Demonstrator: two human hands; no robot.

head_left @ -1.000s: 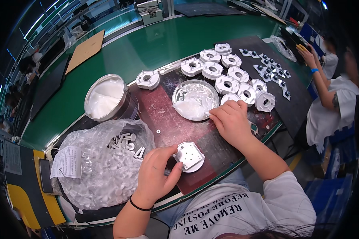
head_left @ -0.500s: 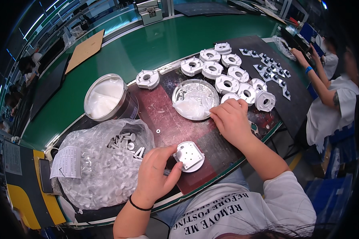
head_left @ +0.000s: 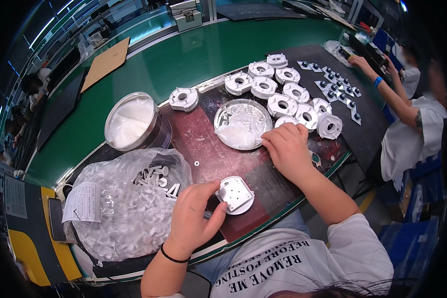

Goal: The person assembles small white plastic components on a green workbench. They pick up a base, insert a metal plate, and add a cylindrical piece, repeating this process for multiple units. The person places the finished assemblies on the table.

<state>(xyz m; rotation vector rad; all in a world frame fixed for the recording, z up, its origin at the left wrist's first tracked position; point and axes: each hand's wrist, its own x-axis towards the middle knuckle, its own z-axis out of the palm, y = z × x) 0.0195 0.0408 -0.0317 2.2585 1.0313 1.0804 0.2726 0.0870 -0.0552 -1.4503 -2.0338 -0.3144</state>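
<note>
My left hand (head_left: 196,211) has thumb and fingertips closed on the left edge of a white round housing (head_left: 237,195), which lies on the reddish mat close to my body. A flat white plate with small dark holes covers its top. My right hand (head_left: 289,151) is pinched at the right rim of a round metal dish (head_left: 222,111). What its fingertips hold there, if anything, is hidden. White, grease-like paste (head_left: 238,130) is smeared inside the dish. One small white ring (head_left: 196,163) lies between the housing and a large tub.
Behind the dish stand several white ring-shaped housings (head_left: 283,105). Small dark-topped parts (head_left: 333,87) sit in rows on a black board. At left are a tub of white paste (head_left: 131,121) and a clear bag (head_left: 129,213) of white plastic pins. A co-worker's arm (head_left: 390,92) reaches in at far right.
My two hands, the housing and the dish look the same as before. The co-worker's hand at far right has moved a little to the left and away.
</note>
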